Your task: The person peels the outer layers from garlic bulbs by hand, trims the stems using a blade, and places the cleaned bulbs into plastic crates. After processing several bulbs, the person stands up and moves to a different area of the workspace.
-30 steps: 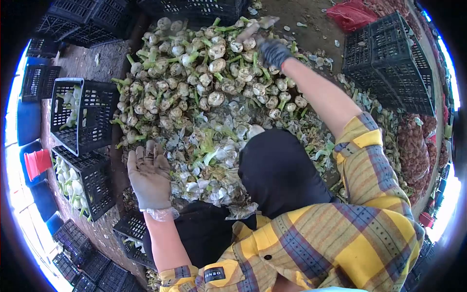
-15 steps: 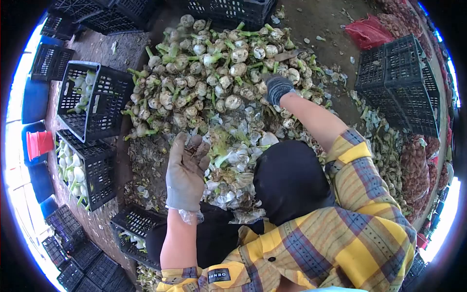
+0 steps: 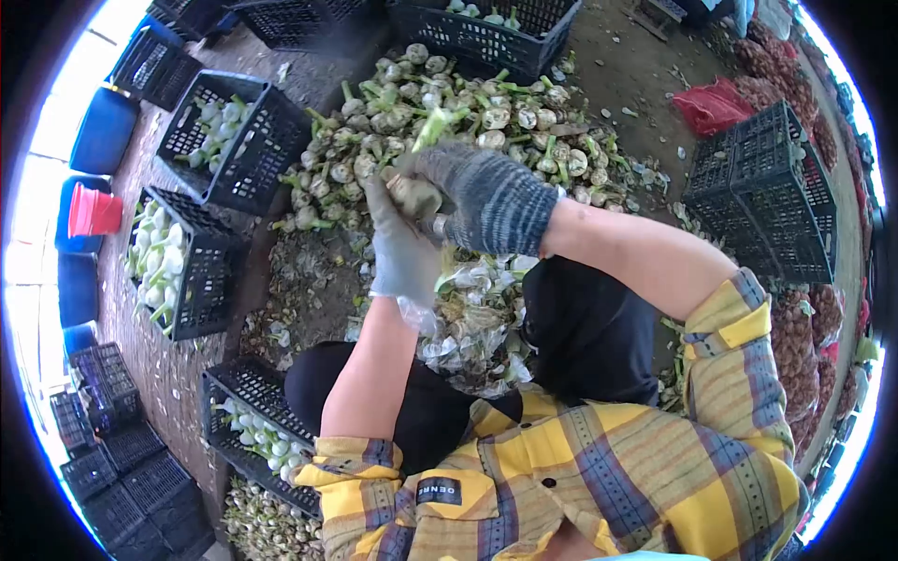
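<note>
While the left hand (image 3: 407, 252), in a pale glove with a clear cuff at the wrist, came up from below, the right hand (image 3: 491, 198), in a dark striped glove, reached in from the side, and the two met over the near edge of a heap (image 3: 360, 154) of garlic. Between them was one garlic bulb (image 3: 413, 194), with a green stem (image 3: 433, 129) pointing away from the person. The left fingers were clamped on the bulb from its outer side. The right fingers lay against its other side, but they were blurred, and whether they gripped it could not be told. Below the hands, pale peelings (image 3: 472, 323) were strewn on the floor (image 3: 636, 84), close to the person's dark-covered knee (image 3: 599, 327). The person wore a yellow checked shirt (image 3: 617, 467) with sleeves that left the forearms bare. A black crate (image 3: 486, 45) with some bulbs in it stood at the far edge of the heap. Along the left side were a tilted crate (image 3: 267, 154) with a few bulbs, a full crate (image 3: 208, 290) of white bulbs with green stems, and a low crate (image 3: 257, 374), partly filled, beside the person's other leg. Beyond these stood a red bucket (image 3: 96, 213) and blue barrels (image 3: 101, 131). On the right were stacked crates (image 3: 760, 192), with a red sack (image 3: 709, 105) farther off and net sacks (image 3: 795, 346) of reddish bulbs nearer the person.
</note>
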The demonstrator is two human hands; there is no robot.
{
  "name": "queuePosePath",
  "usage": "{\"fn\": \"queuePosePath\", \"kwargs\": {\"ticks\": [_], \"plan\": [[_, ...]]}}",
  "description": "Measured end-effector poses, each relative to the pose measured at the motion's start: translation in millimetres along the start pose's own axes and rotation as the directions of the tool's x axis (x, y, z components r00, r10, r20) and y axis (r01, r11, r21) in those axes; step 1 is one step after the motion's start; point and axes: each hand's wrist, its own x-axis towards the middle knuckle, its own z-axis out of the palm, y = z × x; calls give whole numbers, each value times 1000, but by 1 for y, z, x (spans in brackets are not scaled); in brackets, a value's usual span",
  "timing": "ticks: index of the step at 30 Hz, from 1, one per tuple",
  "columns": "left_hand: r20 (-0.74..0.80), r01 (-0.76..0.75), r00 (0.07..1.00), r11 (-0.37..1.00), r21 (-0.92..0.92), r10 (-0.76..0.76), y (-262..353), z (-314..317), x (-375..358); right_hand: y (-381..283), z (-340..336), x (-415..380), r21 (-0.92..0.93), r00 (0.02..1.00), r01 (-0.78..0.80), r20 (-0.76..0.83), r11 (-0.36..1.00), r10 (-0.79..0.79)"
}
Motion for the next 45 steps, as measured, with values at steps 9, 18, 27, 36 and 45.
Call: {"fn": "queuePosePath", "kwargs": {"ticks": [9,18,27,36,45], "plan": [[-69,-340,915,853,397,397,19,-29,-21,-15,29,-8,757,802,-526,290,388,523],[-60,-360,908,844,397,416,17,-37,-24,-12,46,6,707,871,-457,232,539,433],[-82,-348,911,861,372,404,12,-47,-17,-1,46,0,692,876,-474,303,545,376],[-55,-251,952,868,428,302,21,-44,-21,13,58,-4,436,959,-283,127,854,252],[-93,71,995,945,321,-43,38,-25,-35,-1,57,-3,166,963,-266,3,950,269]]}}
